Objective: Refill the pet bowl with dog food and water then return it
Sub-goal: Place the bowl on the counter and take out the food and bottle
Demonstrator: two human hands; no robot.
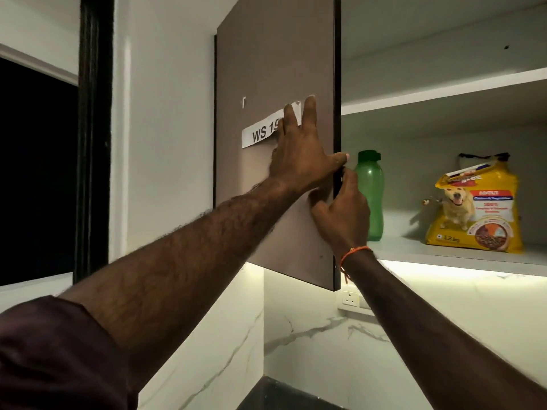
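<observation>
Cupboard door: tall flat brown laminate cabinet door (266, 69), centre of the frame, swung open with its dark edge toward the shelves; white paper label (260, 133) printed "WS 1…" stuck on its face, partly covered by fingers.
Shelves: white cabinet shelf (444, 253) at right of the frame, lit strip beneath it; a second white shelf above.
Wall: white marble-look backsplash (310, 327) in the lower centre, with a white wall socket (350, 298) just under the door's lower corner.
Dog food: yellow plastic dog-food bag (476, 208), right side of the frame, standing upright on the lower shelf; picture of a golden dog, red "ADULT" band, brown kibble image at the bottom, top folded over.
Bottle: translucent green plastic water bottle (373, 196) with darker green cap, upright on the same shelf, left of the bag and apart from it, just behind the door edge.
Left hand: left hand (299, 155) pressed flat on the door face, fingers spread wide, thumb reaching the edge.
Right hand: right hand (337, 214) curled around the door's dark edge, gripping it; orange thread band (353, 253) on the wrist.
</observation>
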